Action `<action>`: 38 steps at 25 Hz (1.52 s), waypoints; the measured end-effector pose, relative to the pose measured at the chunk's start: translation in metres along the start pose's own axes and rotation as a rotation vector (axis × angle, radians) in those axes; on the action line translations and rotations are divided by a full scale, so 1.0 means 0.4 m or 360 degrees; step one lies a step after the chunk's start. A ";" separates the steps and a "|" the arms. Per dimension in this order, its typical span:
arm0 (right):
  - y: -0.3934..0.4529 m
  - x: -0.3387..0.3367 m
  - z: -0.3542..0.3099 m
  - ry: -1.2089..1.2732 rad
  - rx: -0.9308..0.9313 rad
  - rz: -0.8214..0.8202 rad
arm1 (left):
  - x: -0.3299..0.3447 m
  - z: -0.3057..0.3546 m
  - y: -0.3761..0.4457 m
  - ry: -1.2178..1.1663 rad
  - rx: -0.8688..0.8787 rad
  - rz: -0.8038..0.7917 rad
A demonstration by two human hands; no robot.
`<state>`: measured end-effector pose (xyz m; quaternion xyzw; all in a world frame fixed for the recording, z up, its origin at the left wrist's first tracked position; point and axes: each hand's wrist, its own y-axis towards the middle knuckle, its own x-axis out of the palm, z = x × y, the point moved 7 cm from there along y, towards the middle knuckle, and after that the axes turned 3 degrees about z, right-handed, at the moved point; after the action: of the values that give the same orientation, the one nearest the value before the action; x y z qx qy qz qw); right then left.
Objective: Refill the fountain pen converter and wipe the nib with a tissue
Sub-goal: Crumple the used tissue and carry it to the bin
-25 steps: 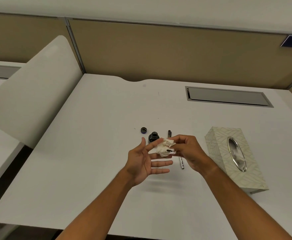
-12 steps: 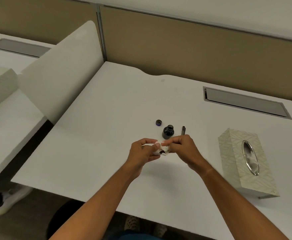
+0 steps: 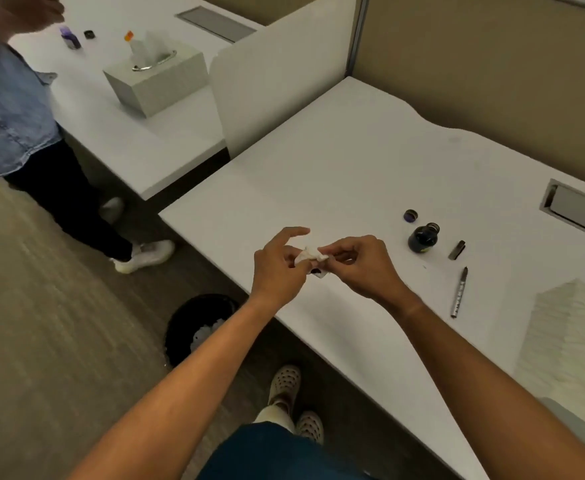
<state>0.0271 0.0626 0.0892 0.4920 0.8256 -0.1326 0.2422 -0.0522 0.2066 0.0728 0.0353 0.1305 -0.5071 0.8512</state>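
The left hand point(image 3: 279, 268) and the right hand point(image 3: 360, 263) meet above the near-left part of the white table point(image 3: 336, 174), both pinching a small crumpled tissue point(image 3: 310, 256) between fingertips; the left index finger sticks out free, the other fingers curl in. A dark spot shows on the lower part of the tissue. To the right of the hands, well apart from them, the pen point(image 3: 460, 292) lies on the table with its tip pointing away from the person. Beyond it sit a small dark pen piece point(image 3: 456, 250), the open ink bottle point(image 3: 422, 238) and its cap point(image 3: 410, 215) just beside the bottle. A patterned tissue box point(image 3: 561, 341) stands at the right edge. Nothing stands between the hands and the pen. Under the table edge by the left forearm is a black bin point(image 3: 194, 327) holding white scraps. Past a white divider point(image 3: 277, 67), another table carries a second tissue box point(image 3: 156, 77), and a person in a blue shirt point(image 3: 10, 105) stands beside it.
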 end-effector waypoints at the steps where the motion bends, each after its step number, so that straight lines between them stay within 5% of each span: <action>1: -0.011 0.033 -0.013 0.0005 -0.0056 -0.0051 | -0.029 -0.016 -0.025 0.0071 0.0005 0.0048; 12: -0.120 0.483 -0.128 -0.0199 -0.0510 -0.0491 | -0.394 -0.210 -0.229 0.0589 -0.0031 0.0720; 17: -0.138 0.687 -0.125 -0.0652 -0.0654 -0.0546 | -0.537 -0.352 -0.239 0.0751 -0.0116 0.0795; 27: -0.071 1.002 0.059 -0.1027 -0.0618 -0.0601 | -0.637 -0.780 -0.174 0.0951 -0.0433 0.0448; 38: -0.006 1.105 0.223 -0.1031 -0.0339 -0.0640 | -0.564 -1.057 -0.069 0.1191 -0.0728 -0.0218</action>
<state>-0.1271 0.3512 -0.2209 0.2252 0.7956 -0.2394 0.5089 -0.2571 0.4673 -0.2743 0.0185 0.5406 -0.4727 0.6957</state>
